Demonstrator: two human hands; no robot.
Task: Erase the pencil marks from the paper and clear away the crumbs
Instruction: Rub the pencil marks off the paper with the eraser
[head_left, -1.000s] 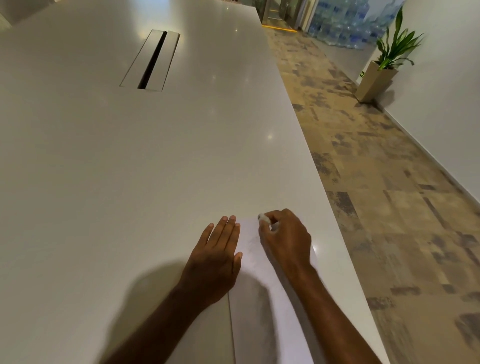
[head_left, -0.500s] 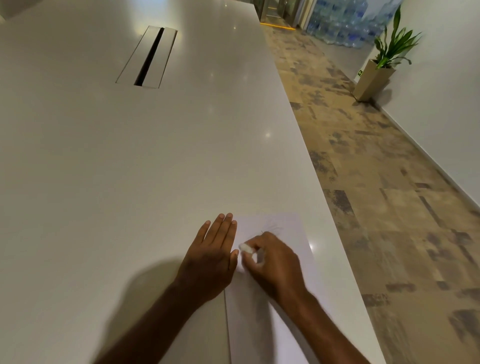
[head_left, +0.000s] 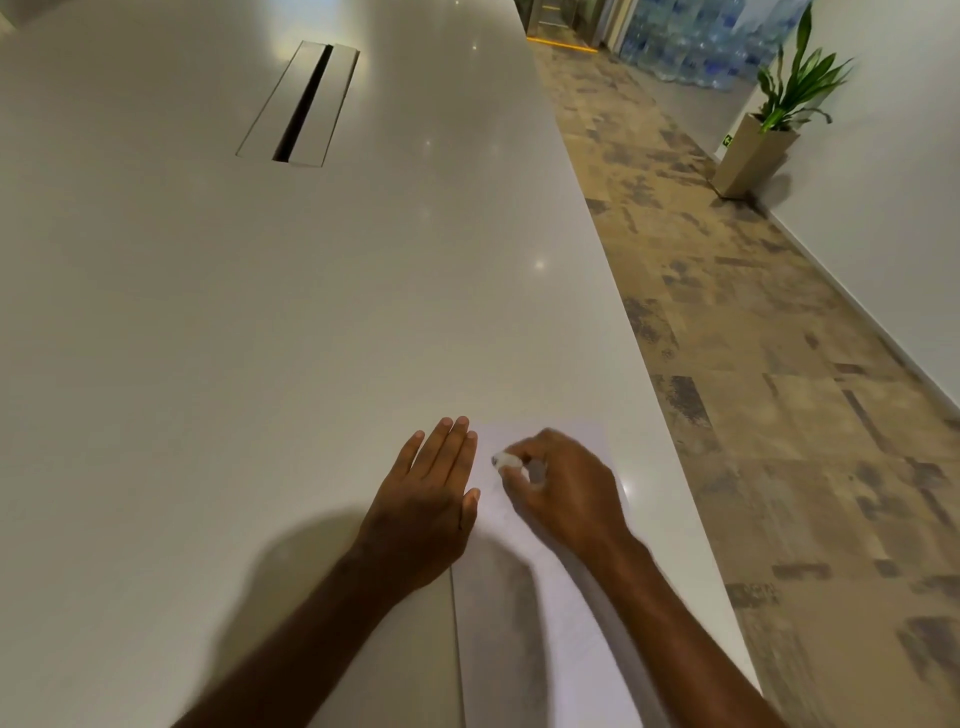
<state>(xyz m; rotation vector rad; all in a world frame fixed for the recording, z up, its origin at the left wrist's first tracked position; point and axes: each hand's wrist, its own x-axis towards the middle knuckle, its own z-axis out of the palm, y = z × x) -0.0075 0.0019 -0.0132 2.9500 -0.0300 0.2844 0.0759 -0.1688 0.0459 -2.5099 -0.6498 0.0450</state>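
White worktop, paper at its near right edge. Left hand flat, fingers together, pinning the sheet; right hand pinches eraser (blurred). I'd watch for creasing if the hold slips.

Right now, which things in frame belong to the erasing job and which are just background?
In the job:
- paper, on the table
- white eraser, pinched in the right hand
- left hand, flat at the paper's left edge

Just there:
- cable slot set in the table
- potted plant on the floor
- stacked water bottles
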